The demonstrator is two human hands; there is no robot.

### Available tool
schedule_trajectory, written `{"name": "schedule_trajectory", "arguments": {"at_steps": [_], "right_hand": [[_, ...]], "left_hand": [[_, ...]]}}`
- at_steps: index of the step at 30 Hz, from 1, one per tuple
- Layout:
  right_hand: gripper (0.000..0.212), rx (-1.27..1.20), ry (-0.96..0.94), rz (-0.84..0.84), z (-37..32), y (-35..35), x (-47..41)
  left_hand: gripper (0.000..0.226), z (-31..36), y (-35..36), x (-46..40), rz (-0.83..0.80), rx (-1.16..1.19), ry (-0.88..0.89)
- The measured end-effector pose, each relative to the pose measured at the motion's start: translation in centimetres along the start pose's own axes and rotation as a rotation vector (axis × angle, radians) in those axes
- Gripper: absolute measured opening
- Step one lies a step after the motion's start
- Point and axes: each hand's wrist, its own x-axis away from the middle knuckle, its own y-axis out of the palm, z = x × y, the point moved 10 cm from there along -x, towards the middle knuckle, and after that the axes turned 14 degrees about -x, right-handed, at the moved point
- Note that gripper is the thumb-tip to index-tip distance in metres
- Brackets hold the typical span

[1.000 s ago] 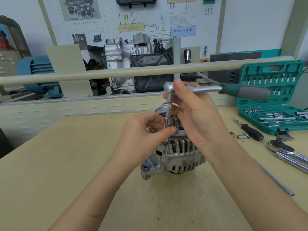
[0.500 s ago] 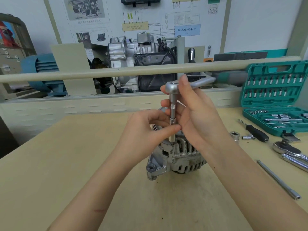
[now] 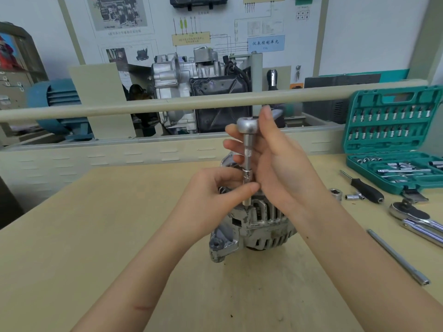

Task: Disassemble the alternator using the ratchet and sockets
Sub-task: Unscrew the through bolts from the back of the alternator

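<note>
A worn silver alternator (image 3: 254, 226) stands on the wooden table (image 3: 96, 236) in the middle. A ratchet (image 3: 248, 124) with a long extension (image 3: 247, 161) and a socket stands upright on the alternator's top. My left hand (image 3: 213, 202) pinches the lower extension between thumb and fingers. My right hand (image 3: 275, 161) wraps around the ratchet head from behind, and its handle points away from me, mostly hidden by that hand.
An open green socket case (image 3: 393, 140) sits at the right. In front of it lie a black-handled driver (image 3: 366, 190), loose sockets (image 3: 335, 194), a second ratchet (image 3: 412, 219) and a long extension bar (image 3: 398, 257). A beige rail (image 3: 143, 106) crosses behind the table.
The ratchet handle has swung from pointing right toward the green case to pointing away behind my right hand. My left hand has kept its pinch on the extension.
</note>
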Motion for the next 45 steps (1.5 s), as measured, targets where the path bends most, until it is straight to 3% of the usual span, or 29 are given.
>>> {"name": "schedule_trajectory", "arguments": {"at_steps": [6,11,14,17,19,25,31,33,36,38,41,45], "right_hand": [[0.040,-0.067,-0.123,0.066,-1.3,-0.7,0.1],[0.036,-0.033,-0.073,0.028,-0.6,-0.1,0.2],[0.037,-0.036,-0.017,0.002,0.0,0.4,0.0],[0.029,-0.021,-0.086,0.030,-0.8,0.0,0.1],[0.035,-0.011,-0.155,0.064,-1.6,-0.5,0.4],[0.041,-0.019,-0.058,0.048,-0.4,-0.1,0.2],[0.040,-0.027,-0.116,0.118,-0.8,-0.7,0.3],[0.043,-0.022,-0.157,0.120,-1.3,-0.9,0.3],[0.037,-0.050,-0.104,0.073,-0.8,-0.5,0.2],[0.039,-0.062,-0.032,0.078,-0.2,-0.7,0.0],[0.037,-0.062,0.002,0.083,0.0,-0.6,-0.2],[0.036,-0.017,-0.130,0.075,-1.4,-0.5,0.2]], "left_hand": [[0.025,1.2,-1.5,0.6,0.268,-0.307,0.039],[0.007,0.3,-0.5,0.0,0.064,-0.131,0.008],[0.008,-0.1,-0.9,0.2,0.073,-0.101,-0.005],[0.025,1.0,-1.7,0.7,0.267,-0.414,0.071],[0.030,1.8,-1.6,0.9,0.329,-0.509,0.103],[0.003,0.4,-0.6,0.1,0.026,-0.118,0.041],[0.028,1.4,-1.7,0.6,0.257,-0.368,0.079],[0.022,1.1,-1.4,0.5,0.231,-0.339,0.065],[0.005,0.5,-0.6,0.1,0.064,-0.173,0.050],[0.009,0.2,-0.4,0.1,0.003,-0.099,0.041],[0.014,0.0,-0.7,0.2,0.081,-0.103,0.009],[0.019,0.6,-1.0,0.7,0.239,-0.216,0.016]]}}
